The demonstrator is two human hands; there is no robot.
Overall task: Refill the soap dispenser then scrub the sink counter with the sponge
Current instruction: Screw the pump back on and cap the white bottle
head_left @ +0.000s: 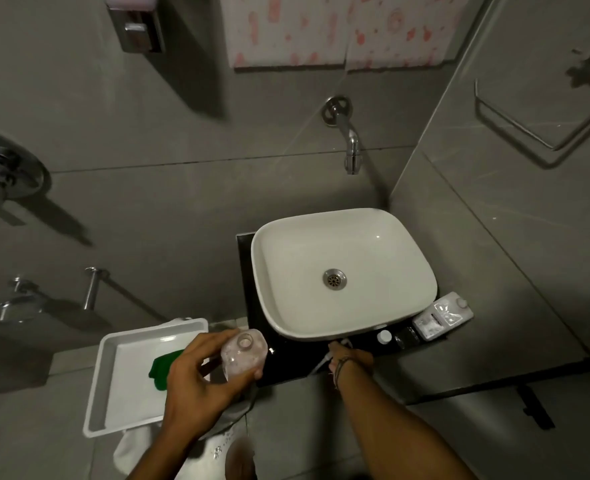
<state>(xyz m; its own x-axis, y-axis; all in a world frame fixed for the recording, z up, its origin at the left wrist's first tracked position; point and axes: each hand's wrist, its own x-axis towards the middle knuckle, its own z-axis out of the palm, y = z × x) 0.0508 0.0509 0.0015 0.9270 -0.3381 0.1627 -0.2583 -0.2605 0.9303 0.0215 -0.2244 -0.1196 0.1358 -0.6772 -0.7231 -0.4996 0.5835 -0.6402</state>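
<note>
My left hand [196,372] grips a clear soap dispenser bottle [243,353] with its neck open and no pump on it, held upright beside the black counter's [286,368] front left corner. My right hand [347,358] rests on the counter in front of the white basin [342,271], fingers closed on the white pump head with its tube [323,362]. A green sponge [161,367] lies in a white tray [113,344] to the left, partly hidden by my left hand. A white refill bottle [442,315] lies on its side at the counter's right.
A wall tap [350,143] juts out above the basin. A small white cap [384,337] and a dark object sit on the counter near the refill bottle. A wall-mounted dispenser [135,26] hangs top left. A towel ring [543,123] is on the right wall.
</note>
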